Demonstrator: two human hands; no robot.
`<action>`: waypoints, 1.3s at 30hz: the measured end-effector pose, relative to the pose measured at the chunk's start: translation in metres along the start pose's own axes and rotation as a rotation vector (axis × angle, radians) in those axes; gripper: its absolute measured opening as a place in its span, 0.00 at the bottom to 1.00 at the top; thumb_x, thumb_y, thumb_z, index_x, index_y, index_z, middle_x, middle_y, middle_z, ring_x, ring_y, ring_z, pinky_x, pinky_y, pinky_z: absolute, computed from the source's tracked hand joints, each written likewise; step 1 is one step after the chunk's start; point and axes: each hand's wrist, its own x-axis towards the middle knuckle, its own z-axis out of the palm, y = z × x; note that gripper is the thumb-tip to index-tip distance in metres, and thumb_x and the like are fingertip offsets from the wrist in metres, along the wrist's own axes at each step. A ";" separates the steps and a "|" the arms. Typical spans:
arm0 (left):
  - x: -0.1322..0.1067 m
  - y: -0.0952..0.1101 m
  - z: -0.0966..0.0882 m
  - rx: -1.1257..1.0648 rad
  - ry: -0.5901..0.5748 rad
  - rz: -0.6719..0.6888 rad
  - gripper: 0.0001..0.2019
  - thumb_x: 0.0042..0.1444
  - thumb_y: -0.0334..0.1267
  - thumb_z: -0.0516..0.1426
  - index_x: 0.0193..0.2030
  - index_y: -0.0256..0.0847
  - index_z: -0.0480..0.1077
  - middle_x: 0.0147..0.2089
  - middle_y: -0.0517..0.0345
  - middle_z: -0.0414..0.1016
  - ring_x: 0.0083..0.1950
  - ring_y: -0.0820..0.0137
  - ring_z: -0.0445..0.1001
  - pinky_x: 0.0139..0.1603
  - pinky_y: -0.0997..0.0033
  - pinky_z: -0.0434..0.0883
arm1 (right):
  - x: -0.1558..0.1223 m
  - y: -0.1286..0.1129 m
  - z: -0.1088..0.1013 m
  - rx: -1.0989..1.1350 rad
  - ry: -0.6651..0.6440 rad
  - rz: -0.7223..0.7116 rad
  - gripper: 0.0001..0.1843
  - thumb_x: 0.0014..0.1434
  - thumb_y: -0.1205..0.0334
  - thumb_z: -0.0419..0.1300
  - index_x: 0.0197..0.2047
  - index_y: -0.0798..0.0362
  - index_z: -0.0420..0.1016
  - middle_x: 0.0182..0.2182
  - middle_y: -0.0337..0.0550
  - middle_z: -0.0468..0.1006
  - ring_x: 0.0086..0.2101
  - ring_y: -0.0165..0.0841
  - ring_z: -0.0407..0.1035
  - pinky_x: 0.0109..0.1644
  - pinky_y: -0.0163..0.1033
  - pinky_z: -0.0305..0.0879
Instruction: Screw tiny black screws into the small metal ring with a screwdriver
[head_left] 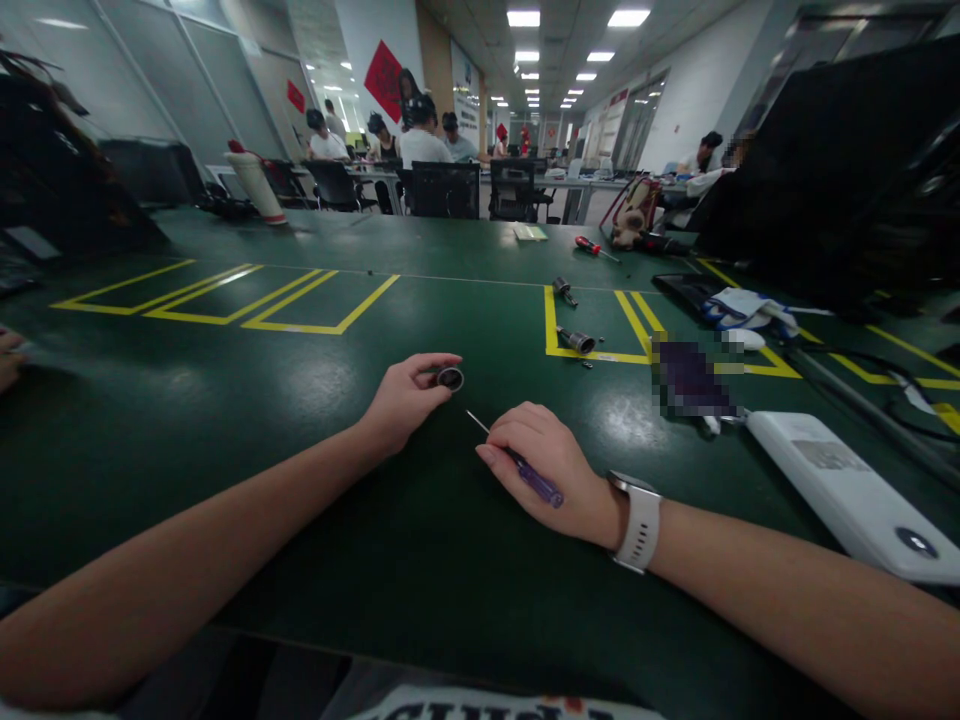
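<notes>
Between thumb and fingers, my left hand (406, 402) grips a small round metal part (451, 378), its ring-shaped open end facing me. My right hand (551, 460) is closed around a small screwdriver (538, 483) with a purple handle. The thin shaft points up and left, its tip a short way below the round part and apart from it. Beyond my hands, a dark metal part with a cup-like end (577, 340) lies inside the yellow tape, and a similar metal part (564, 290) lies farther back. Tiny pieces lie beside them.
A white power bank (855, 495) and a blurred-out phone (691, 378) lie right of my right hand. Farther back are a red screwdriver (592, 246), a cloth (752, 308) and cables. A white bottle (257, 183) stands far left. Another person's hand (9, 358) shows at the left edge.
</notes>
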 end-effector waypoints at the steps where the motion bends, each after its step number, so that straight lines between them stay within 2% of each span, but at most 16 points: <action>1: 0.007 -0.004 -0.005 0.044 0.050 0.034 0.22 0.40 0.30 0.60 0.46 0.38 0.70 0.41 0.53 0.76 0.44 0.65 0.74 0.49 0.63 0.69 | 0.000 0.000 0.000 0.003 -0.010 -0.003 0.08 0.62 0.62 0.51 0.34 0.55 0.68 0.33 0.44 0.73 0.35 0.31 0.66 0.41 0.40 0.61; 5: 0.037 -0.017 -0.035 0.431 0.234 0.193 0.18 0.43 0.31 0.57 0.45 0.41 0.71 0.49 0.51 0.71 0.49 0.61 0.70 0.51 0.62 0.68 | 0.000 0.001 0.001 -0.005 -0.053 0.003 0.09 0.62 0.61 0.51 0.34 0.55 0.68 0.32 0.43 0.73 0.34 0.31 0.66 0.40 0.39 0.60; 7: 0.049 -0.021 -0.053 0.630 0.289 0.237 0.17 0.45 0.30 0.57 0.44 0.43 0.72 0.50 0.50 0.69 0.52 0.58 0.68 0.51 0.61 0.68 | 0.001 0.002 0.001 -0.019 -0.082 0.012 0.09 0.62 0.61 0.51 0.33 0.55 0.68 0.31 0.42 0.73 0.33 0.30 0.66 0.39 0.39 0.60; 10: 0.059 -0.024 -0.076 0.844 0.360 0.222 0.15 0.46 0.32 0.57 0.43 0.41 0.72 0.47 0.48 0.68 0.51 0.54 0.67 0.53 0.55 0.65 | 0.001 0.003 0.002 -0.018 -0.111 0.032 0.09 0.62 0.60 0.51 0.33 0.55 0.68 0.30 0.41 0.73 0.32 0.30 0.66 0.39 0.38 0.59; 14: 0.062 -0.028 -0.093 0.943 0.351 0.188 0.13 0.45 0.33 0.58 0.40 0.41 0.72 0.42 0.47 0.69 0.50 0.50 0.66 0.51 0.51 0.63 | 0.000 0.007 0.001 0.061 -0.130 0.098 0.08 0.61 0.60 0.53 0.34 0.55 0.69 0.30 0.41 0.73 0.32 0.30 0.66 0.39 0.38 0.61; 21: 0.069 -0.033 -0.092 0.926 0.290 0.204 0.12 0.47 0.32 0.56 0.41 0.40 0.69 0.44 0.46 0.69 0.52 0.52 0.66 0.52 0.54 0.62 | 0.002 0.015 0.002 0.216 -0.120 0.239 0.04 0.58 0.64 0.56 0.36 0.55 0.70 0.34 0.42 0.74 0.35 0.30 0.68 0.40 0.38 0.65; 24: 0.075 -0.034 -0.089 0.944 0.246 0.207 0.12 0.49 0.32 0.54 0.43 0.40 0.67 0.46 0.46 0.69 0.52 0.52 0.66 0.51 0.54 0.61 | 0.004 0.017 0.003 0.237 -0.118 0.261 0.04 0.58 0.65 0.56 0.37 0.55 0.70 0.35 0.41 0.74 0.36 0.30 0.68 0.41 0.39 0.66; 30: 0.095 -0.036 -0.078 0.927 0.148 0.322 0.13 0.49 0.34 0.55 0.44 0.41 0.67 0.48 0.48 0.70 0.51 0.55 0.67 0.51 0.58 0.61 | 0.005 0.018 0.002 0.269 -0.130 0.309 0.06 0.58 0.63 0.55 0.38 0.55 0.71 0.36 0.42 0.74 0.37 0.31 0.68 0.42 0.40 0.66; 34: 0.105 -0.035 -0.071 1.002 0.117 0.326 0.13 0.52 0.35 0.54 0.45 0.41 0.66 0.49 0.46 0.69 0.50 0.55 0.68 0.49 0.59 0.62 | 0.006 0.017 0.003 0.289 -0.124 0.324 0.05 0.58 0.64 0.56 0.37 0.55 0.71 0.36 0.42 0.74 0.37 0.31 0.68 0.42 0.40 0.66; 36: 0.105 -0.034 -0.069 1.069 0.118 0.311 0.13 0.53 0.35 0.54 0.46 0.40 0.63 0.48 0.47 0.69 0.48 0.57 0.69 0.48 0.60 0.64 | 0.006 0.017 0.003 0.328 -0.096 0.338 0.05 0.57 0.64 0.56 0.36 0.55 0.71 0.35 0.41 0.74 0.36 0.31 0.68 0.41 0.39 0.65; 39: 0.098 -0.033 -0.066 1.108 0.106 0.334 0.14 0.53 0.37 0.55 0.46 0.40 0.61 0.42 0.50 0.69 0.43 0.60 0.69 0.44 0.62 0.65 | 0.007 0.017 0.002 0.404 0.014 0.378 0.05 0.57 0.63 0.56 0.35 0.54 0.71 0.32 0.40 0.73 0.33 0.30 0.68 0.38 0.37 0.65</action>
